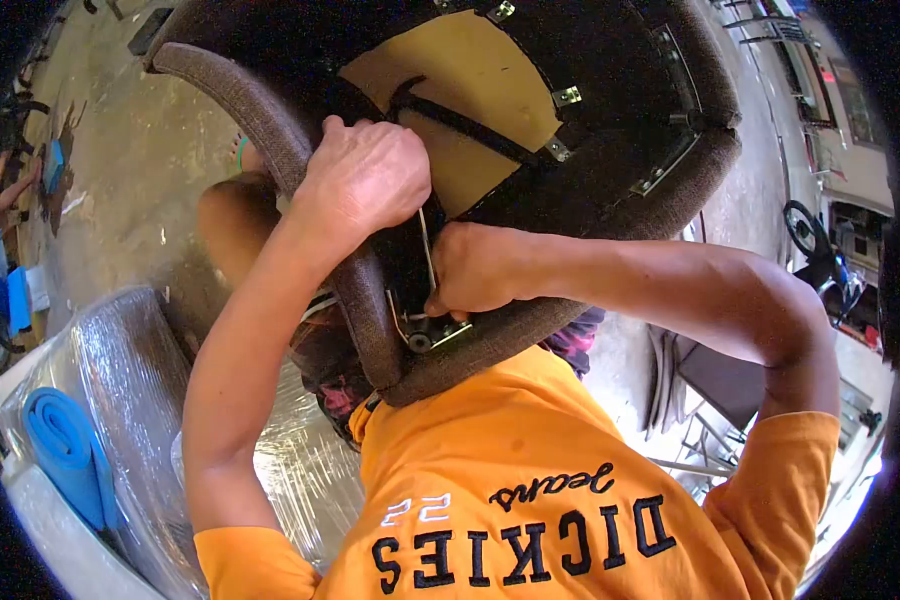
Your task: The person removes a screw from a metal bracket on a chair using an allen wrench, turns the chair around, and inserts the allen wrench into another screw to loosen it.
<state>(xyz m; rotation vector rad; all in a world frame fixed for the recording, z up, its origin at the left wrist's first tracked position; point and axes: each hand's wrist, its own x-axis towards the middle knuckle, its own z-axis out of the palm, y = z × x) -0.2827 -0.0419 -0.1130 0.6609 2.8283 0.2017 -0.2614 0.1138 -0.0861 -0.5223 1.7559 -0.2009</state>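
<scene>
My left hand (370, 178) is closed round the upper end of a thin metal rod (426, 240); any handle is hidden in the fist. The rod runs down to the fingers of my right hand (470, 268), which are closed by its lower end at a corner of the upholstered chair frame (255, 110). What those fingers pinch is mostly covered. Just below them sit a metal bracket (452, 333) and a round dark fitting (419, 342). A black hammer (475, 132) lies across the tan panel (450, 60) inside the frame.
More metal brackets (567, 96) line the frame's inner edges. At left stand a plastic-wrapped piece (125, 360) and a rolled blue sheet (65, 440). Dark folded chairs (715, 385) are at right. Another person's arm (5, 190) shows at far left.
</scene>
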